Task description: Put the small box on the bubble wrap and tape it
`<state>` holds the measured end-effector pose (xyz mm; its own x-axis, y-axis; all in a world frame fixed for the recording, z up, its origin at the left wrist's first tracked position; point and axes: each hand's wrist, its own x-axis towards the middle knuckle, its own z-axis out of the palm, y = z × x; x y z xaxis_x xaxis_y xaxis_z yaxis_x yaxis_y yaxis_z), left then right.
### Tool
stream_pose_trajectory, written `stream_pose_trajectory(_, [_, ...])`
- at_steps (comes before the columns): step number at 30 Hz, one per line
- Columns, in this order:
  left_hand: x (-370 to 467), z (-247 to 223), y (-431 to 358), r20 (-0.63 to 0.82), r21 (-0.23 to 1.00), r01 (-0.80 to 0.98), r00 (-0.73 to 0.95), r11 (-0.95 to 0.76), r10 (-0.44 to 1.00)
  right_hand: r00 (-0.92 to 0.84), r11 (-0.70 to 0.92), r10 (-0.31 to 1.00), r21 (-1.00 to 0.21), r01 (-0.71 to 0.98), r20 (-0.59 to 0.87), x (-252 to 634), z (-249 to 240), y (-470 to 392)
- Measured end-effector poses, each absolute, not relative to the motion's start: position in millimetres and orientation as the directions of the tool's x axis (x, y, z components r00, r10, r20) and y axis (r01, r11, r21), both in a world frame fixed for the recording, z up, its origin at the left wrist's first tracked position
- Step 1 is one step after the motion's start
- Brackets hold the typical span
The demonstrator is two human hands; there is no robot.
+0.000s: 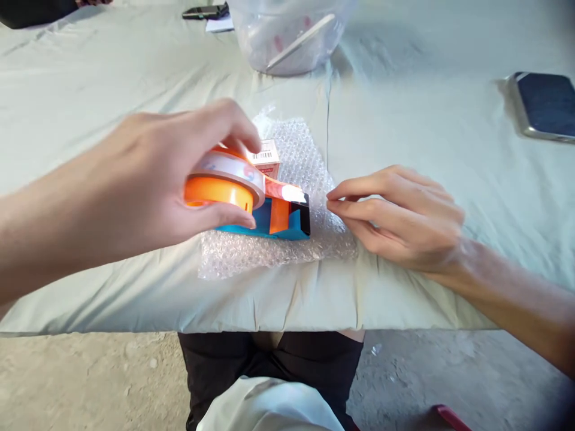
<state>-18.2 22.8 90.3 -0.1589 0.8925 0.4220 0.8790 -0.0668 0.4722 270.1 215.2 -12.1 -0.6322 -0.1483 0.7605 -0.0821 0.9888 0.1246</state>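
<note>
The left hand (148,191) was clamped around a tape dispenser (245,200), thumb under the orange roll and fingers over the top, holding it just above a sheet of bubble wrap (291,239) that lay near the front edge of the table (90,90). The right hand (399,218) had thumb and forefinger pinched together just beside the dispenser's cutter end, over the right side of the wrap. It appeared to grip the free end of the tape (287,193), though the clear strip between fingers and cutter was too faint to make out.

A small box (264,157) sat on the wrap behind the dispenser, with its top bare. By that showing the wrapping looked barely begun: the sheet lay flat and unfolded, no tape was seen stuck on it, and drawing tape seemed to be the step in hand.

The wrap's near edge lay close to the table's front edge, with little cloth to spare there. To the right there was open cloth up to a phone (545,105) near the right edge. Toward the far edge stood a clear plastic tub (291,36), well apart from both hands, with a dark device (204,11) beside it.
</note>
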Motion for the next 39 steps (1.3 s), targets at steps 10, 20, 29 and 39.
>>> stream_pose_trajectory(10, [-34.1,36.2,-8.9,0.588,0.565,0.722,-0.011,-0.4,0.809,-0.617,0.992,-0.129,0.111,-0.068,0.776,271.4,-10.7,219.6])
stream_pose_trajectory(20, [-42.2,15.9,-9.4,0.775,0.305,0.833,0.065,-0.462,0.628,-0.637,0.996,-0.091,0.086,-0.039,0.766,276.7,-6.0,217.2])
stream_pose_trajectory(29, [-47.6,18.9,-13.9,0.729,0.271,0.831,0.153,-0.486,0.668,-0.635,0.993,-0.102,0.112,-0.024,0.766,280.0,-5.1,221.4])
stream_pose_trajectory(39, [-40.4,31.1,-21.7,0.658,0.218,0.886,0.176,-0.41,0.732,-0.62,0.996,-0.079,0.093,-0.009,0.781,281.8,-6.4,226.0])
